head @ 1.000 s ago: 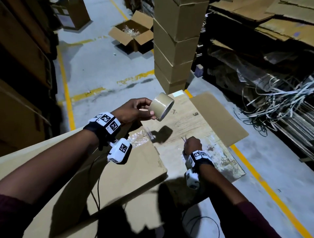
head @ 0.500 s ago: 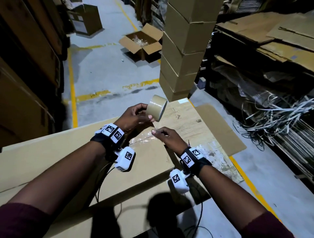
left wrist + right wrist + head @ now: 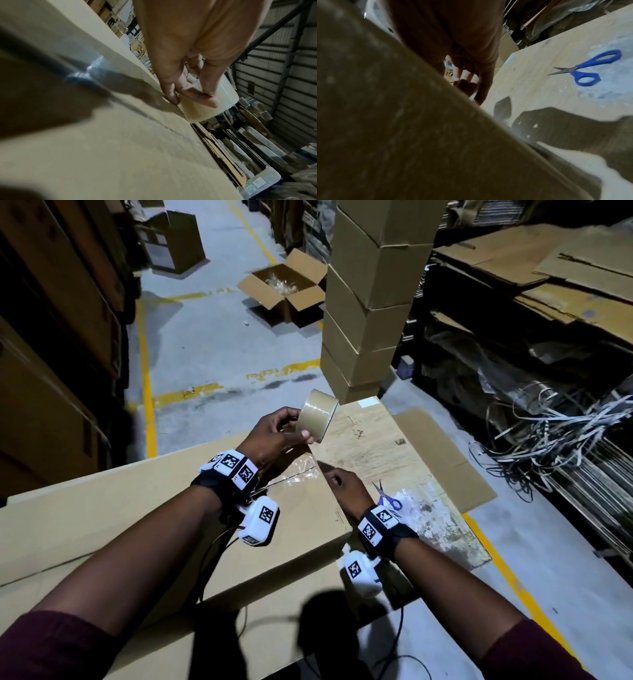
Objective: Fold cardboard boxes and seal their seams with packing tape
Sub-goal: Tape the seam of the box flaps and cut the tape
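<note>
My left hand grips a beige packing tape roll in the air above the far edge of a large flat cardboard box. In the left wrist view the fingers curl round the roll. A clear tape strip runs from the roll down onto the box top. My right hand is at the box's right edge and pinches the loose tape there. In the right wrist view its fingers hang past the box edge, and the tape itself is hard to see.
Blue-handled scissors lie open on the worn wooden table right of the box, also clear as scissors. A tall stack of sealed boxes stands beyond the table. An open box sits on the floor. Strapping scraps are heaped at right.
My right hand left the table, where the scissors now lie, and came up to the tape at the box's edge. The left hand kept the roll raised.
</note>
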A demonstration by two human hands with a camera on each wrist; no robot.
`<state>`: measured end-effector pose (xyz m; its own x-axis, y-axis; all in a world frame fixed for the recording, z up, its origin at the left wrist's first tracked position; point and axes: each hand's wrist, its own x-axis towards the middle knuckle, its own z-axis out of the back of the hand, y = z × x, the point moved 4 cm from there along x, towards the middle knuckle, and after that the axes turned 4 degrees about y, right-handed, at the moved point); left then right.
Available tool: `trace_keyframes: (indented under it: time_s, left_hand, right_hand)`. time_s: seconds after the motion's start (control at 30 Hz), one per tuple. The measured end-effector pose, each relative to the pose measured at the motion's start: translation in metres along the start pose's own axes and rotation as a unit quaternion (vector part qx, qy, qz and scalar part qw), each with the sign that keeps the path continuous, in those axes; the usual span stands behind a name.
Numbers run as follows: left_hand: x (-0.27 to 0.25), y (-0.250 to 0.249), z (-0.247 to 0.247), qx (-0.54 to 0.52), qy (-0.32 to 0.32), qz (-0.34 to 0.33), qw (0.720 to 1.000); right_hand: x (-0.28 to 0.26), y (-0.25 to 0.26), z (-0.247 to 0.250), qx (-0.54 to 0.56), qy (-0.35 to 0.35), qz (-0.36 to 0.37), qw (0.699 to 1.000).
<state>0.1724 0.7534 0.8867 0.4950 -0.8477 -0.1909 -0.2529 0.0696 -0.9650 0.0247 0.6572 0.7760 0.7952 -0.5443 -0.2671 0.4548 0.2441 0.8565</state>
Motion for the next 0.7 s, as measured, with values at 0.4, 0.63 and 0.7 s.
trace_keyframes:
  time_s: [0.4, 0.63, 0.7]
  left_hand:
    - [0.001, 0.0, -0.001, 0.054, 0.012, -0.011, 0.998]
    - [0.005, -0.027, -0.007, 0.267, 0.158, -0.018, 0.95]
    - [0.006, -0.039, -0.008, 0.317, 0.196, -0.028, 0.927]
  right_hand:
    - [-0.057, 0.034, 0.014, 0.105, 0.19, -0.031, 0.976]
    - [-0.044, 0.058, 0.084, -0.114, -0.037, 0.152, 0.981]
    - [-0.046, 0.075, 0.093, -0.17, 0.001, 0.188, 0.968]
